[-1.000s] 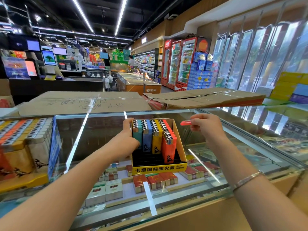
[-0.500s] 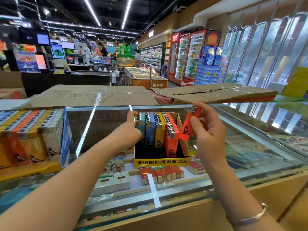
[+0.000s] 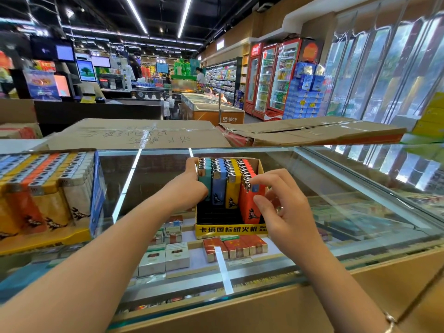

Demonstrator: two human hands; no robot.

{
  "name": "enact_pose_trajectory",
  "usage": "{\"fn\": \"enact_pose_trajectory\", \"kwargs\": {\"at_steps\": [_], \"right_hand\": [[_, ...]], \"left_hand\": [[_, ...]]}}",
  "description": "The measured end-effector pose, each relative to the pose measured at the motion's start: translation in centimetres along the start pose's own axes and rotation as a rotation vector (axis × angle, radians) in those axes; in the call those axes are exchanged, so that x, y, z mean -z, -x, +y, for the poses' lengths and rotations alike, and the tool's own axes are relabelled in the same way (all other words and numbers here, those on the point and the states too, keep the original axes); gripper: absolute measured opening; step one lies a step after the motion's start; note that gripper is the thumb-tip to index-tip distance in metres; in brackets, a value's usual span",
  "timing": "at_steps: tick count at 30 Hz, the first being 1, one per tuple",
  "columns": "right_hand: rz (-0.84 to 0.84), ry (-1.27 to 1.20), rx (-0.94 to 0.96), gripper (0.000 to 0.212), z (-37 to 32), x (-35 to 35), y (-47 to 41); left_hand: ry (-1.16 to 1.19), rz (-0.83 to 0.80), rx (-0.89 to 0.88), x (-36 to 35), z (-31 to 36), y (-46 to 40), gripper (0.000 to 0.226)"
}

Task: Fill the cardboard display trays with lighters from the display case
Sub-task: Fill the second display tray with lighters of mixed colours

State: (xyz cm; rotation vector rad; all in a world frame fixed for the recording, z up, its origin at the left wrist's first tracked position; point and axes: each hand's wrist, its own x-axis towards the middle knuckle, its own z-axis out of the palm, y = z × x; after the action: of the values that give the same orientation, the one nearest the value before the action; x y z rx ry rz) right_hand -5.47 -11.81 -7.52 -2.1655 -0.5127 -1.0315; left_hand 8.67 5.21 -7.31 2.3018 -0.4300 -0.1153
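A yellow-fronted cardboard display tray (image 3: 230, 230) stands on the glass counter top. It holds rows of teal (image 3: 205, 170), blue (image 3: 218, 186), yellow (image 3: 233, 187) and orange lighters, with dark empty slots at its front. My left hand (image 3: 189, 188) grips the tray's left wall beside the teal row. My right hand (image 3: 286, 212) pinches the front orange lighter (image 3: 251, 206), which stands upright in the orange row, fingertips on its metal top.
A second tray (image 3: 97, 188), packed with lighters, sits on the glass at the left. Cigarette packs (image 3: 235, 246) lie under the glass. Flattened cardboard boxes (image 3: 134, 133) lie behind the counter. The wooden counter edge (image 3: 264, 306) runs along the front.
My right hand brought the orange lighter down from beside the tray and set it upright at the front of the orange row. My left hand stayed on the tray's left side.
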Motion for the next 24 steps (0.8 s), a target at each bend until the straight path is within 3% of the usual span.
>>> {"fn": "enact_pose_trajectory", "kwargs": {"at_steps": [12,20,24], "right_hand": [[0.002,0.173,0.086,0.015,0.0,0.0,0.5],[0.029,0.061,-0.027,0.016,0.6,-0.2,0.3],[0.169,0.004,-0.147,0.022,1.3,0.1,-0.3]], "left_hand": [[-0.028,0.005,-0.008,0.0,0.1,0.2,0.074],[0.005,-0.001,-0.007,0.0,0.3,0.4,0.077],[0.066,-0.042,0.004,0.4,0.5,0.6,0.077]]}}
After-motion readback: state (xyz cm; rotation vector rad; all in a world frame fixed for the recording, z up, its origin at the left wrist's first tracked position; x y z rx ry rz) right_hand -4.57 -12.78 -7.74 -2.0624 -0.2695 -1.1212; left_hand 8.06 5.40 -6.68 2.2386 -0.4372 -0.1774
